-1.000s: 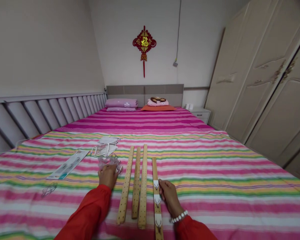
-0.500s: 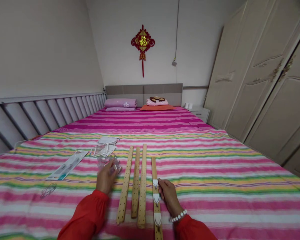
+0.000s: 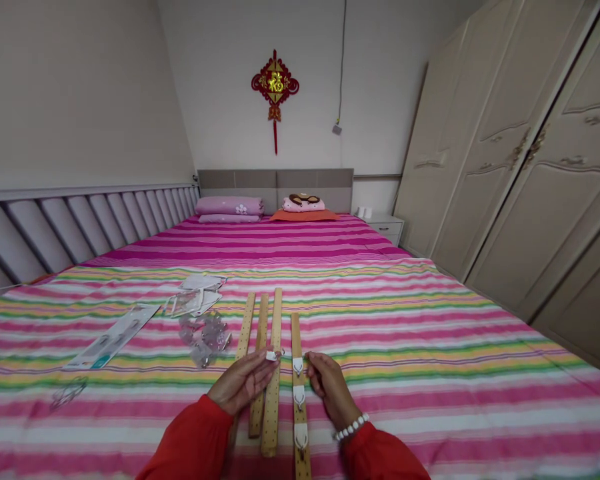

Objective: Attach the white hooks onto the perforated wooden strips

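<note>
In the head view, the left hand (image 3: 243, 385), palm partly turned up, pinched a small white hook (image 3: 272, 356) between thumb and fingertips, above the three bare strips (image 3: 270, 417). The right hand (image 3: 331, 388) was curled, its fingertips at the edge of the hooked strip (image 3: 295, 330) just beside the farthest of three mounted hooks (image 3: 299, 397) — whether it gripped anything I cannot tell. The step in hand seemed to be setting hooks along that strip, which lay between the two hands; the next move, I judge, called for lining up the loose hook with the others while the right hand steadied the strip. The strips were long, narrow and straight-edged, wood-coloured, dotted with small dark marks or holes. The mounted hooks had flat white plates with curved, metallic-looking fronts. Beyond the left hand, to its left, lay a crumpled heap of clear plastic (image 3: 205, 337), glossy and shapeless, with white packaging (image 3: 197, 293) behind it; farther left were a flat, long card pack (image 3: 113, 339) and a thin, looped tangle (image 3: 70, 392). Everything rested on a striped cloth (image 3: 405, 373) — soft, faintly wrinkled fabric.
</note>
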Motion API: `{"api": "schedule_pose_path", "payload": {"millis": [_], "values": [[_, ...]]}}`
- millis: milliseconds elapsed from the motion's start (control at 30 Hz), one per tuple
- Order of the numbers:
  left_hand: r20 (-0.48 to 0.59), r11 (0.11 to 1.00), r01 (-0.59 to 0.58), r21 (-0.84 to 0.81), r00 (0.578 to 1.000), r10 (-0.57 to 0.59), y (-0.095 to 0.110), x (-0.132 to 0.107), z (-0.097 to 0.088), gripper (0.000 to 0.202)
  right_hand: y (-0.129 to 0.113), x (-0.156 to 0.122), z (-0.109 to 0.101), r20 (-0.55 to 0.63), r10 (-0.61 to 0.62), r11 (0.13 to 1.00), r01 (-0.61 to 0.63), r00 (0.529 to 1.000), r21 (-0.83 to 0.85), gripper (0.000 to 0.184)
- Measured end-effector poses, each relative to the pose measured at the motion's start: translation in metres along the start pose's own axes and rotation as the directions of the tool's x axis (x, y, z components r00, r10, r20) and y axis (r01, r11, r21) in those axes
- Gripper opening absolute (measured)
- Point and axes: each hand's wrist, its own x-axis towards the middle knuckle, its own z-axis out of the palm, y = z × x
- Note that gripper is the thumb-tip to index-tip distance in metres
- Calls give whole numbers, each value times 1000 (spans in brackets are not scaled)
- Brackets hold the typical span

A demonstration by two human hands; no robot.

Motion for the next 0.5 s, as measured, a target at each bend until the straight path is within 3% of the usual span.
{"api": "schedule_pose_path", "payload": {"millis": [167, 300, 500], "values": [[88, 993, -2, 116, 996, -8, -6, -1, 11, 40, -14, -10, 4, 68, -7, 1000, 7, 998, 1, 41], [137, 981, 69, 182, 986, -95, -8, -2, 19, 46, -28, -16, 10, 165, -29, 998, 38, 986, -51, 43], [161, 950, 122, 287, 972, -173, -8, 5, 31, 55, -40, -19, 11, 399, 6, 973, 87, 917, -214, 33]]}}
